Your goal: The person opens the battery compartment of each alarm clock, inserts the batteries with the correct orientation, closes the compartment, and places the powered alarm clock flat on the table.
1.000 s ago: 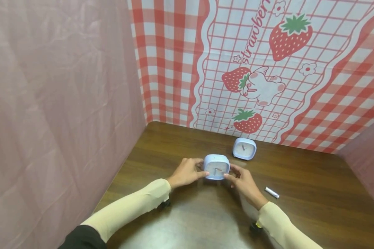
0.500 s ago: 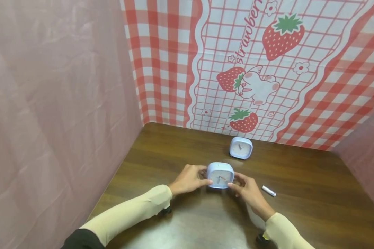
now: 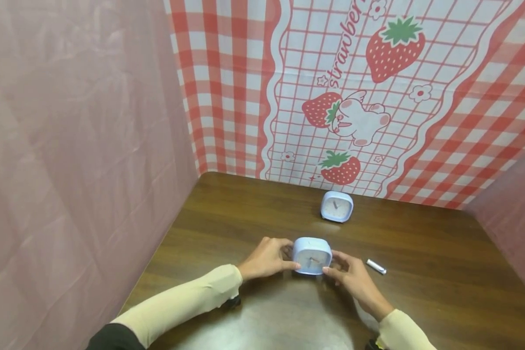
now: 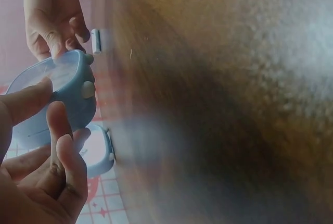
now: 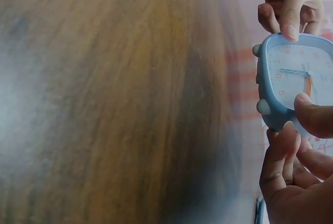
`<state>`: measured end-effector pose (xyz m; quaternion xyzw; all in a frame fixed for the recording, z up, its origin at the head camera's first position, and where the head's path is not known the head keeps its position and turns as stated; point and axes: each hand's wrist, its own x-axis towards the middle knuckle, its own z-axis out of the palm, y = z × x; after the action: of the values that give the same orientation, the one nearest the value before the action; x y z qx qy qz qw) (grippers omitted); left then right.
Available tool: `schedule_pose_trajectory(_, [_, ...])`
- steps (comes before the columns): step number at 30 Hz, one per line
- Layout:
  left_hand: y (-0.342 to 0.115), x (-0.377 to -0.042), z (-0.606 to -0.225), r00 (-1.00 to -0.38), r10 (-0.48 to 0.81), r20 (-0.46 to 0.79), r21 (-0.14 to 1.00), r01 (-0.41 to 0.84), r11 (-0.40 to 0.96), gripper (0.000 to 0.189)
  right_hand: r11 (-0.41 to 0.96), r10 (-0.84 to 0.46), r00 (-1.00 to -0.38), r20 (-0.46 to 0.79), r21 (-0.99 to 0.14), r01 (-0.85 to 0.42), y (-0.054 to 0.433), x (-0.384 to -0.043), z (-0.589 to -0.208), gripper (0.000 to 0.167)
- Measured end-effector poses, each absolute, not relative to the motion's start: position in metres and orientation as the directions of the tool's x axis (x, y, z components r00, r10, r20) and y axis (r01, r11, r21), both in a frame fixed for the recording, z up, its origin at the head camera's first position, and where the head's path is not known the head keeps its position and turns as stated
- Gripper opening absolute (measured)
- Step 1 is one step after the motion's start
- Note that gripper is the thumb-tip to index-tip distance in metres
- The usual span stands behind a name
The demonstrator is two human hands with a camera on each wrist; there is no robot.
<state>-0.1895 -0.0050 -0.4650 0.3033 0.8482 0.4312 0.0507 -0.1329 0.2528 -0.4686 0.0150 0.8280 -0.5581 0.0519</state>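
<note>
A light blue alarm clock [image 3: 312, 256] with a white dial faces me between both hands, slightly above the table by the wrist views. My left hand [image 3: 267, 258] grips its left side, thumb on the front rim and fingers at the side and behind. On the opposite side my right hand [image 3: 353, 278] pinches it the same way. The right wrist view shows the clock's dial [image 5: 302, 73] with an orange hand and small round feet along its base. In the left wrist view the clock [image 4: 67, 88] is seen from its side and underside.
A second light blue clock [image 3: 337, 207] stands farther back, near the strawberry-print cloth [image 3: 341, 97]. A small white cylindrical object [image 3: 376, 266] lies to the right of my right hand on the brown wooden table [image 3: 236, 204]. Pink cloth [image 3: 87, 146] hangs along the left.
Both hands have brought the gripped clock nearer to me and slightly right, away from the second clock. The view has shifted a little; the second clock and white object stay put.
</note>
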Motion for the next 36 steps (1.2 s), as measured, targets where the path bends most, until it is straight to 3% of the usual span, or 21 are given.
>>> schedule_pose_trajectory(29, [-0.001, -0.193, -0.481, -0.798, 0.588, 0.132, 0.744, 0.472, 0.474, 0.048, 0.407, -0.054, -0.991, -0.126, -0.908, 0.094, 0.259, -0.126, -0.481, 0.065])
schedule_pose_trajectory(36, [-0.003, -0.196, -0.484, -0.792, 0.601, 0.110, 0.757, 0.458, 0.466, 0.051, 0.385, -0.112, -0.984, -0.136, -0.919, 0.083, 0.264, -0.127, -0.484, 0.067])
